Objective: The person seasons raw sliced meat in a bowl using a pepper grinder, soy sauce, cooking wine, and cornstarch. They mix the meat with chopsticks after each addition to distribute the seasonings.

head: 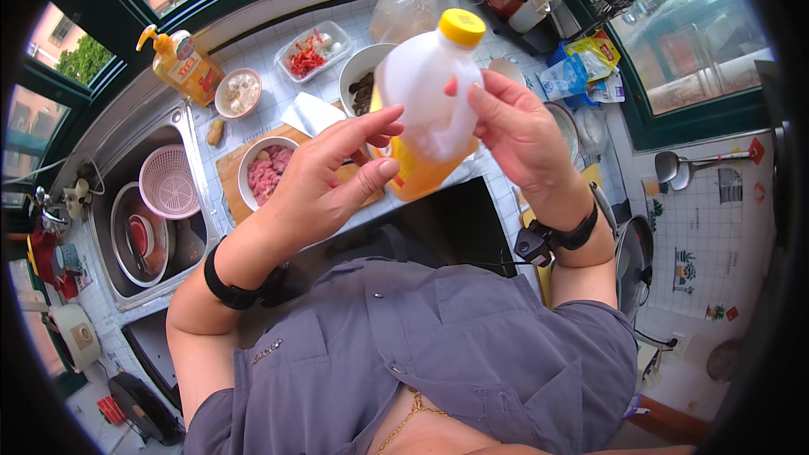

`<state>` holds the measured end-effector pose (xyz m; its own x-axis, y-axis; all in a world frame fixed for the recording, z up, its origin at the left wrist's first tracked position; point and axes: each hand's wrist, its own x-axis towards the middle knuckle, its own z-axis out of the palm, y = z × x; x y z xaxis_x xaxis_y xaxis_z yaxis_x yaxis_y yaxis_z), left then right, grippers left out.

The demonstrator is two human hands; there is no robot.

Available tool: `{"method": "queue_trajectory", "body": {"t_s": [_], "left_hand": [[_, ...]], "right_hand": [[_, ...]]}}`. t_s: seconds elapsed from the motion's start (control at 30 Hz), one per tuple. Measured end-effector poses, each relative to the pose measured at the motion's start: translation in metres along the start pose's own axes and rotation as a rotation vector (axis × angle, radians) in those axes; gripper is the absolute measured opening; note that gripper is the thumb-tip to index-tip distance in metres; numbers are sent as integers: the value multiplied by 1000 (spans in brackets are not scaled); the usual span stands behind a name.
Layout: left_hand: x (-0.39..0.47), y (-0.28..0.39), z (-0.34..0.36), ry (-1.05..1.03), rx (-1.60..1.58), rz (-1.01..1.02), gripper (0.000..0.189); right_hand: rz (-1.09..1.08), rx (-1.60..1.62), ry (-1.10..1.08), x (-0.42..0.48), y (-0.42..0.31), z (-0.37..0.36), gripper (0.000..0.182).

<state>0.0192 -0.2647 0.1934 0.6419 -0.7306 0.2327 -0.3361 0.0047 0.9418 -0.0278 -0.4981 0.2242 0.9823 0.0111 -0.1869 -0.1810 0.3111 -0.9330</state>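
Note:
My right hand [519, 123] grips the handle of a translucent plastic jug [420, 85] with a yellow cap [462, 26]. The jug leans, and orange-yellow liquid, likely cooking oil, fills its lower part. Close to the jug's left side is my left hand [338, 167], its fingers apart and holding nothing; whether a fingertip touches the jug cannot be told. A white bowl of minced meat [268, 167] sits on a wooden cutting board [231, 167] beyond my left wrist. Behind the jug, partly hidden, stands a white bowl of dark pieces [361, 91]. A cleaver blade [310, 115] seems to lie near the board.
Left is a steel sink [189, 158] with a pink colander [169, 182] and basins. Further back are a pump bottle [183, 69], a small bowl [238, 93], a ginger piece [215, 132], a plastic tray of chopped red peppers [314, 50] and a plastic bag [414, 3]. A black cooktop [455, 221] lies before me.

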Motion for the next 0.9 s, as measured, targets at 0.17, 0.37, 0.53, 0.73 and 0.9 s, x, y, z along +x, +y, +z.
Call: {"method": "queue_trajectory", "body": {"t_s": [0.17,0.37,0.53,0.73,0.9], "left_hand": [[-95,35,-29,219,307,-208,53],[-200,35,-36,620,219,-317,56],[-262,20,-40,840,-39,-277,33],[-309,22,-13,857,-34,-496,22],[-316,18,1,733,-61,-578,29]], "right_hand": [[76,21,-358,0,52,109,27],[136,94,-779,-11,114,212,27],[-91,-479,-1023,-16,115,244,36],[-857,-879,-639,-11,138,248,63],[-721,-1081,-829,-25,170,253,47]]}}
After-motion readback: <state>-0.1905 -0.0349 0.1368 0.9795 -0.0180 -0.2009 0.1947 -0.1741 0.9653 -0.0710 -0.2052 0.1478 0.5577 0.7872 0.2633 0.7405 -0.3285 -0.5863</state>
